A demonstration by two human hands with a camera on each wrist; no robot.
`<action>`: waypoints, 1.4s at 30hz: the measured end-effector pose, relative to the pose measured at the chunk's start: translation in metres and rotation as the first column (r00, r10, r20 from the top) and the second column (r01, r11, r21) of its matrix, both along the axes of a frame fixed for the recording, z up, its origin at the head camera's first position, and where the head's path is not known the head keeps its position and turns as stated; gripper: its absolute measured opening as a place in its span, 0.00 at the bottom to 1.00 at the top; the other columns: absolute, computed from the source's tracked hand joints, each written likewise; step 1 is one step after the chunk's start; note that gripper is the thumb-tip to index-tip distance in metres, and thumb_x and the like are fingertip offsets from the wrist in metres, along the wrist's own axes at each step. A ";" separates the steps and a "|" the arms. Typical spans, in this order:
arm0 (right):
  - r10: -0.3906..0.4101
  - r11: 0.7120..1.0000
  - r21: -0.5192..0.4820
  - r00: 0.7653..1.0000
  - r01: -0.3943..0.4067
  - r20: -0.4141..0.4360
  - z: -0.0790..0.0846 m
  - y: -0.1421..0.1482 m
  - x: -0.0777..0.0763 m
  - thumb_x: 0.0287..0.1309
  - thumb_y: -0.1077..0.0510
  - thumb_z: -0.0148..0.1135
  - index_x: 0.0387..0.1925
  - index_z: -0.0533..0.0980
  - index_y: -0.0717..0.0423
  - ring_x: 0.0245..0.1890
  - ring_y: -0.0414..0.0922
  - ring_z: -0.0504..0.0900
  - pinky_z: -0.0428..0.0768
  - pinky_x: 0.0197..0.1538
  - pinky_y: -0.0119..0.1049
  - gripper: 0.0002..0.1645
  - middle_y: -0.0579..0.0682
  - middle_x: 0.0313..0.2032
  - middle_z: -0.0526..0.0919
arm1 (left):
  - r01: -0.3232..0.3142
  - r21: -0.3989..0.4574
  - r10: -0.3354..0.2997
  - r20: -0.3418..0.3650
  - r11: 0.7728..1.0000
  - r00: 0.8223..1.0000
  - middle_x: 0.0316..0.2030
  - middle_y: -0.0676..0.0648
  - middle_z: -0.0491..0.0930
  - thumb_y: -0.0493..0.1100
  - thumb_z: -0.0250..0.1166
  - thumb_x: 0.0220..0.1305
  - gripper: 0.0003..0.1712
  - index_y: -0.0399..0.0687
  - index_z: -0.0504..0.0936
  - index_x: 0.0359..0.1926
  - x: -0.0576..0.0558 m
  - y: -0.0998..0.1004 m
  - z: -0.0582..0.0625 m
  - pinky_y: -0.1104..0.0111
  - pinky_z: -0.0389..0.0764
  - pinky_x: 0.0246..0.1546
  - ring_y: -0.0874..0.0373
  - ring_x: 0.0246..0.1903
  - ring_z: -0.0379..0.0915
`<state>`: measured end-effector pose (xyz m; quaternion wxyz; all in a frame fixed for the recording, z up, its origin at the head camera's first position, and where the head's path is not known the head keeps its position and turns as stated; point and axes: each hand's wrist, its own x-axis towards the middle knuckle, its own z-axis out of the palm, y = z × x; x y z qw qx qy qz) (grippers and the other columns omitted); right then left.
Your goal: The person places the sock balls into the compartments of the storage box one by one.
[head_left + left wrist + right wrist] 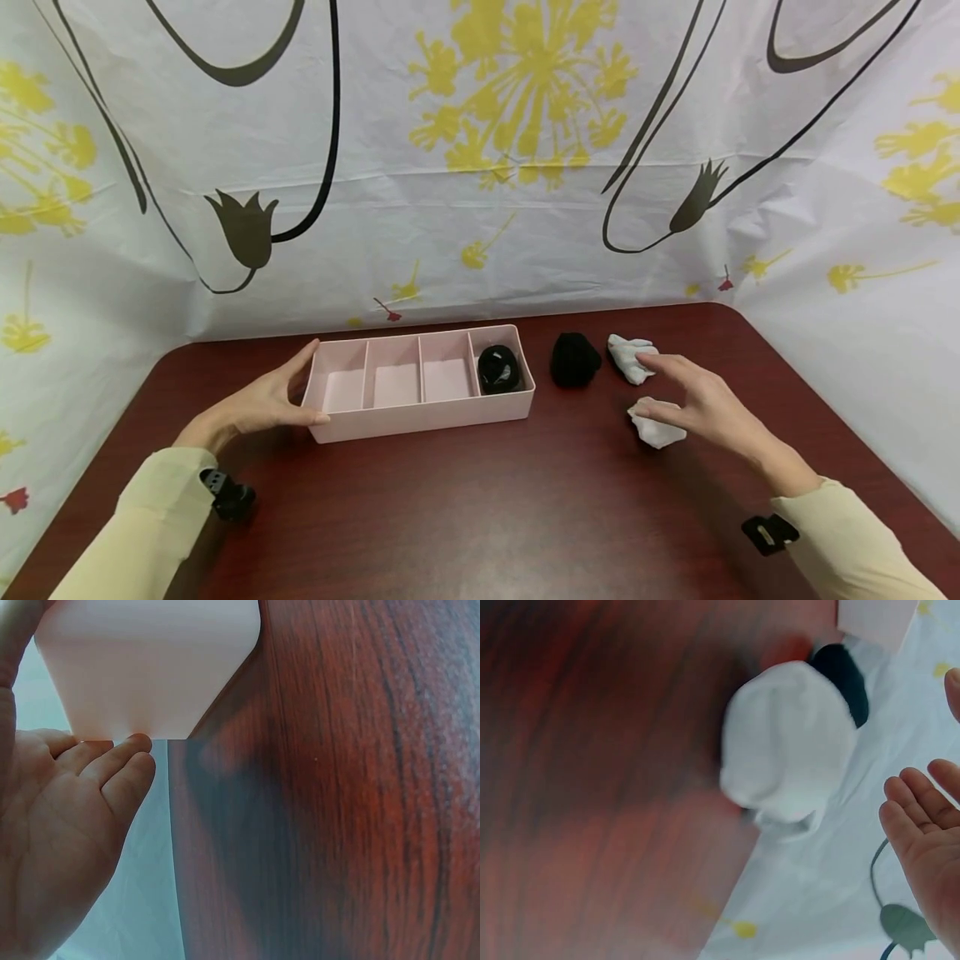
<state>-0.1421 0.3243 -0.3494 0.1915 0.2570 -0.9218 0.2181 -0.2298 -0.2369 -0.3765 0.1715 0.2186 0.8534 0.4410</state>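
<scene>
A long pale pink divided box [420, 412] lies on the table. My left hand [262, 400] grips its left end, thumb at the near corner and index finger at the far corner; in the left wrist view fingertips [139, 742] meet its end wall. A shiny black rounded bundle [498, 369] sits in the box's rightmost compartment. To the right of the box is a black cloth bundle [574, 360]. My right hand [708, 404], fingers spread and holding nothing, hovers by two white cloth bundles, one farther back [632, 357] and one nearer [657, 423].
The dark red wood-grain table [465, 508] has rounded far corners. A white sheet with yellow and brown flower prints [420, 192] hangs behind it and along both sides. Each sleeve carries a small black device, one at the left wrist [227, 495] and one at the right [770, 533].
</scene>
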 end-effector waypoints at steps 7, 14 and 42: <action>-0.003 1.000 0.019 1.000 0.003 -0.028 -0.010 0.017 0.007 0.32 0.60 0.79 0.54 0.73 0.63 0.52 0.22 0.65 0.61 0.49 0.13 0.42 0.56 0.49 0.79 | 0.001 0.010 -0.001 0.003 1.000 1.000 0.73 0.39 0.34 0.43 0.73 0.48 0.68 0.49 0.29 0.74 0.000 0.000 0.000 0.43 0.50 0.62 0.35 0.70 0.39; 0.016 1.000 -0.002 1.000 -0.016 0.008 -0.021 0.024 0.010 0.31 0.59 0.79 0.53 0.73 0.63 0.54 0.20 0.63 0.58 0.51 0.12 0.41 0.56 0.49 0.78 | -0.004 0.009 0.004 0.005 1.000 1.000 0.73 0.39 0.34 0.43 0.73 0.49 0.68 0.49 0.29 0.74 0.000 0.000 0.000 0.43 0.50 0.62 0.36 0.70 0.39; 0.058 0.997 0.053 0.998 -0.057 -0.002 -0.044 0.031 0.009 0.25 0.65 0.79 0.52 0.73 0.65 0.43 0.40 0.73 0.62 0.47 0.13 0.44 0.57 0.46 0.78 | -0.015 0.012 0.015 0.008 1.000 1.000 0.73 0.38 0.34 0.44 0.73 0.49 0.68 0.50 0.29 0.74 0.000 0.000 -0.003 0.43 0.54 0.61 0.34 0.69 0.42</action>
